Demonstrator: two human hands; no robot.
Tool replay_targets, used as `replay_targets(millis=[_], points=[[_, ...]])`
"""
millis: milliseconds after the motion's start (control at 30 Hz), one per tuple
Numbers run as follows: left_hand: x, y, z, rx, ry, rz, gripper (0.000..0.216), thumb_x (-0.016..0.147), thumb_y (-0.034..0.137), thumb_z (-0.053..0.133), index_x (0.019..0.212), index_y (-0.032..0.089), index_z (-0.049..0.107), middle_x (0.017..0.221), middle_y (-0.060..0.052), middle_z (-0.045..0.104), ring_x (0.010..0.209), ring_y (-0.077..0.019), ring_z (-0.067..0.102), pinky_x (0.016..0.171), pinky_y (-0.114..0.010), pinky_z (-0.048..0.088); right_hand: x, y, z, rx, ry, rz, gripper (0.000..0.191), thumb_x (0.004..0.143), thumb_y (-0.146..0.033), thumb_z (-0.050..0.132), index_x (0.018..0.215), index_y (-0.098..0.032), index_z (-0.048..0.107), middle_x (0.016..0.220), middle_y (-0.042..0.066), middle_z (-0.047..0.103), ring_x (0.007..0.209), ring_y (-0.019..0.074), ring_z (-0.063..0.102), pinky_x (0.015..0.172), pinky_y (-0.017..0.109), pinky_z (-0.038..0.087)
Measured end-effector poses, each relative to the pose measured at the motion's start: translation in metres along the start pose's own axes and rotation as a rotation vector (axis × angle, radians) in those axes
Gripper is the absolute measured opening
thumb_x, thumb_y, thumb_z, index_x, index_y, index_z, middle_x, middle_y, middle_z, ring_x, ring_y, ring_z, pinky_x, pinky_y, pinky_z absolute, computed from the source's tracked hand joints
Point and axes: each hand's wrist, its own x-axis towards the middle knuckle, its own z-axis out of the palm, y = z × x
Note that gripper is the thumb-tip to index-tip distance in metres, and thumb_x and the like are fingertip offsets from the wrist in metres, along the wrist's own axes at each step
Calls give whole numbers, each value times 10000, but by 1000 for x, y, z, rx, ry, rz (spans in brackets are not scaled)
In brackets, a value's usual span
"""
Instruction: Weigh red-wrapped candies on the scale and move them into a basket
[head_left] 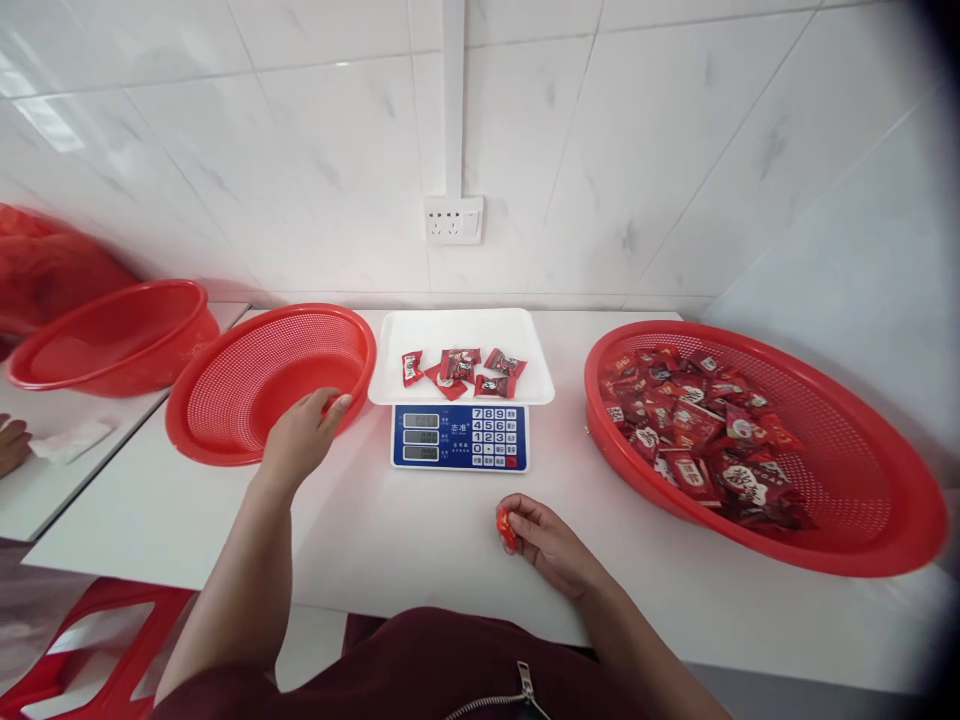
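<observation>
My left hand point(301, 437) grips the near rim of an empty red mesh basket point(247, 375) left of the scale. My right hand point(546, 540) rests on the white table point(390, 530) in front of the scale, fingers closed on a small red wrapped candy point(506, 526). The blue-faced electronic scale point(460, 436) carries a white tray point(461, 330) with several red wrapped candies point(465, 372). A large red mesh basket point(862, 500) on the right holds a heap of red candy packets point(697, 430).
A solid red basin point(112, 335) stands on a neighbouring table at the left, where another person's hand point(11, 445) and a white cloth point(71, 440) lie. A wall socket point(454, 220) sits above the scale. A red stool point(90, 640) stands below left.
</observation>
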Motion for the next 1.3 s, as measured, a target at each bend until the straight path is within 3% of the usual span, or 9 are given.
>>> replay_targets(millis=[133,300,433,633,800,967,1133,1300], points=[[23,25,8,-95,92,258,315,885,394,385,1091,220,547,1046,-56,607,978,-204,538,744,-269,430,1,1,-1,7,-7,-13,217,702,-366,706,804,-199,614,685,-14,544,595,92,445,587,225,365],[56,62,20,30,-92,458,355,915,358,306,1190,278,516,1026,-47,587,950,-197,545,716,-261,429,0,2,-1,16,-4,-38,201,720,-350,693,827,-198,617,687,-16,541,596,90,444,591,222,370],[79,74,27,199,-168,450,385,893,435,320,1030,223,611,982,-73,575,901,-219,557,680,-273,422,-1,4,-2,32,5,-50,192,716,-337,697,831,-200,624,688,-16,543,600,92,451,586,222,372],[93,72,31,192,-169,437,317,835,414,429,743,168,605,814,-67,569,700,-191,568,586,-266,387,-1,5,-3,26,-8,-52,181,726,-327,688,832,-195,623,687,-14,549,596,90,452,582,216,372],[86,70,26,162,-149,405,86,762,251,519,729,181,557,780,-50,592,677,-181,552,544,-253,356,-1,5,-2,13,-3,-48,181,720,-327,692,822,-197,619,703,-12,555,599,95,454,587,226,371],[75,72,20,169,-130,362,91,774,145,462,748,182,541,735,-57,602,651,-185,548,531,-259,338,-2,3,0,0,0,-47,160,718,-339,690,806,-222,625,699,-5,542,598,115,445,589,253,365],[59,53,-6,103,65,262,100,807,167,438,779,182,533,800,-44,605,665,-166,539,552,-260,364,-2,3,0,1,-1,-47,177,723,-342,688,815,-207,620,698,-9,542,602,103,443,593,241,358],[43,21,-39,81,356,107,168,813,238,441,921,255,569,1014,-70,580,931,-302,518,602,-380,418,-1,2,1,1,-5,-39,198,718,-350,694,817,-198,614,693,-12,547,604,96,447,592,230,362]])
